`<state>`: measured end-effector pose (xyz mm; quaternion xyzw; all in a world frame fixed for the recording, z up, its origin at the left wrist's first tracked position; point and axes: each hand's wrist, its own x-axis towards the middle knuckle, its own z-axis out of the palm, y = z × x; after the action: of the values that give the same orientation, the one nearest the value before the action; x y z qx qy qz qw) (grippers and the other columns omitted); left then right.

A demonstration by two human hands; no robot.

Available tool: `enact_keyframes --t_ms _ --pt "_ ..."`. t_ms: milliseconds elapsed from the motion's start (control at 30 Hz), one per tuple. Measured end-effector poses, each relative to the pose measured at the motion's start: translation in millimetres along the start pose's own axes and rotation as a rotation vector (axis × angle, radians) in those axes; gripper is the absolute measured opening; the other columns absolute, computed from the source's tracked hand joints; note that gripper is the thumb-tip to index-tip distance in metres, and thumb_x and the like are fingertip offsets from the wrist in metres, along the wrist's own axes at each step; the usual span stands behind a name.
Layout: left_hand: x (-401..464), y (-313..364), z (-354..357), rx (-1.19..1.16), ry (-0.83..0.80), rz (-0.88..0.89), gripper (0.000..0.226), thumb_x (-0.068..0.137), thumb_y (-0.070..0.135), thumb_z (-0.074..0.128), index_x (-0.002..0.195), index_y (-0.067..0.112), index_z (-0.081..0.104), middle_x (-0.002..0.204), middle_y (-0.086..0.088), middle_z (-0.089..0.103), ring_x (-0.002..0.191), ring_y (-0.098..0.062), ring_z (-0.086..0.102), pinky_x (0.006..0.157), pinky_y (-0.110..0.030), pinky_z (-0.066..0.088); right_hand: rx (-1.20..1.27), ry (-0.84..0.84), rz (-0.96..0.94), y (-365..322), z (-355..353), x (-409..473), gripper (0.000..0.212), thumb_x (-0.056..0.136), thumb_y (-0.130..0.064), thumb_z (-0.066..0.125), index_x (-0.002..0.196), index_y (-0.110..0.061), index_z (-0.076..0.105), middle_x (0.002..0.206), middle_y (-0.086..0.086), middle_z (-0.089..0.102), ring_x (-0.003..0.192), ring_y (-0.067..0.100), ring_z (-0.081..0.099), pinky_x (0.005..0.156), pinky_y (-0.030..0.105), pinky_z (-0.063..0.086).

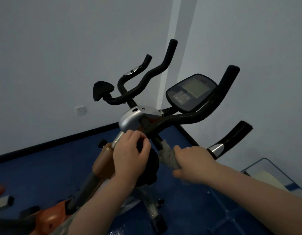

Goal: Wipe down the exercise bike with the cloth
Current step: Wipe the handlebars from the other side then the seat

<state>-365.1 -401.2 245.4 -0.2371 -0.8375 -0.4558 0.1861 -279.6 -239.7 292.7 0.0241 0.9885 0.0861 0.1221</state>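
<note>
The exercise bike fills the middle of the head view, with black handlebars [194, 118], a dark console [191, 91] and a silver stem cover [131, 118]. My right hand [196, 164] is closed around a grey cloth [168, 156], which is wrapped on the near black handlebar tube just below the stem. My left hand [129, 156] grips a black knob [151, 160] on the stem under the silver cover, fingers curled over it. An orange frame part [102, 162] runs down to the lower left.
Blue floor [45, 168] lies under the bike, edged by a black skirting board along a pale wall with a socket [81, 110]. A clear container [272, 173] sits at the lower right. The bike's base bar [155, 216] is at the bottom centre.
</note>
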Motion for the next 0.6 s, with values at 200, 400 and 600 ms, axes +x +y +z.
enact_keyframes --t_ms 200,400,600 --pt "-0.7 -3.4 2.4 -0.008 -0.002 0.024 0.016 0.086 0.036 0.045 0.083 0.027 0.058 0.083 0.015 0.052 0.078 -0.001 0.047 0.063 -0.011 0.034 0.41 -0.227 0.162 -9.2 -15.9 47.5 0.063 0.094 -0.062 0.041 0.131 -0.012 0.052 0.117 0.013 0.058 0.099 0.026 0.056 0.079 0.033 0.043" --pt "-2.6 -3.9 -0.1 -0.01 -0.026 0.053 0.014 0.087 0.035 0.044 0.083 0.03 0.056 0.08 0.016 0.051 0.076 0.0 0.044 0.062 -0.011 0.032 0.032 0.112 0.177 -17.6 10.7 0.2 0.051 0.098 -0.061 0.022 0.111 -0.016 0.042 0.09 0.005 0.062 0.065 0.021 0.049 0.048 0.032 0.017" --pt "1.3 -2.0 -0.6 -0.009 -0.038 0.089 0.018 0.087 0.035 0.041 0.088 0.029 0.058 0.081 0.015 0.053 0.076 -0.001 0.041 0.063 -0.01 0.028 0.229 0.075 0.16 -21.7 -5.1 43.9 0.028 0.105 -0.035 0.031 0.122 -0.019 0.046 0.109 0.012 0.059 0.091 0.028 0.057 0.071 0.038 0.046"
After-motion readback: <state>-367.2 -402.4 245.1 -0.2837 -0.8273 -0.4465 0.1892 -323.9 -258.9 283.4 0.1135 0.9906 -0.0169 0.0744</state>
